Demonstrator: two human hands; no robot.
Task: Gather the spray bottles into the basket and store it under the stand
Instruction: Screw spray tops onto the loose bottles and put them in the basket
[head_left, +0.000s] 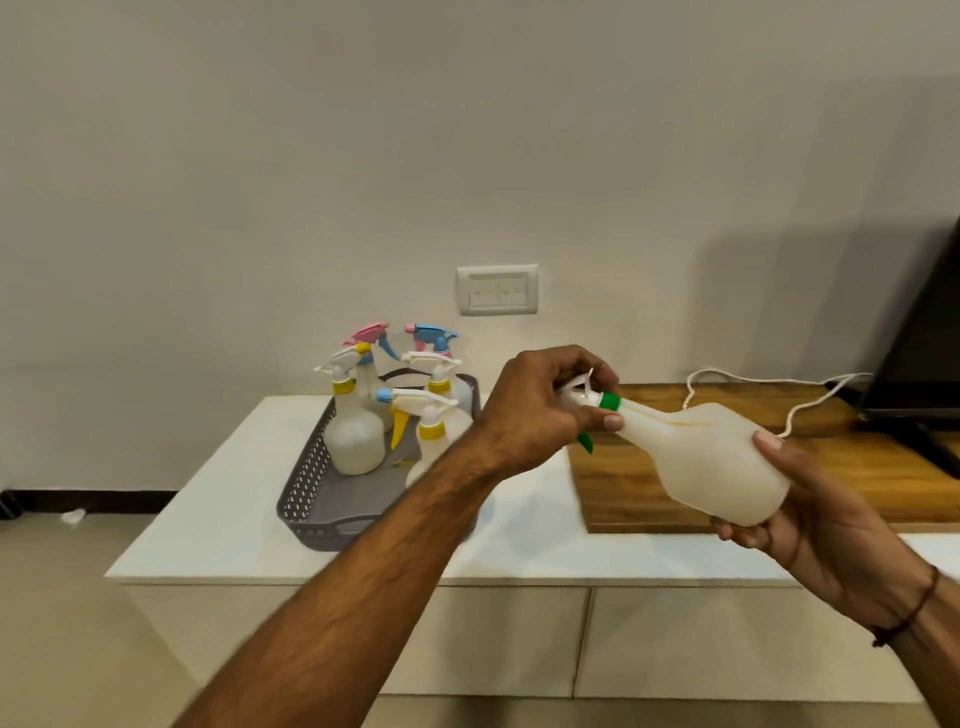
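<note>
A grey perforated basket (306, 483) stands on the white stand (218, 525), left of centre. Several spray bottles stand upright inside it: a white one with a yellow collar (353, 431), one with a pink head (370, 335), one with a blue head (434, 336). I hold a white spray bottle with a green collar (701, 457) tilted on its side in the air, right of the basket. My right hand (810, 514) cups its wide base. My left hand (540, 410) is closed around its white spray head and green trigger.
A wooden slab (675, 488) covers the right part of the stand. A white cable (737, 378) runs across it to a dark screen (924, 353) at the far right. A wall socket (497, 290) sits above the basket. Bare floor lies to the left.
</note>
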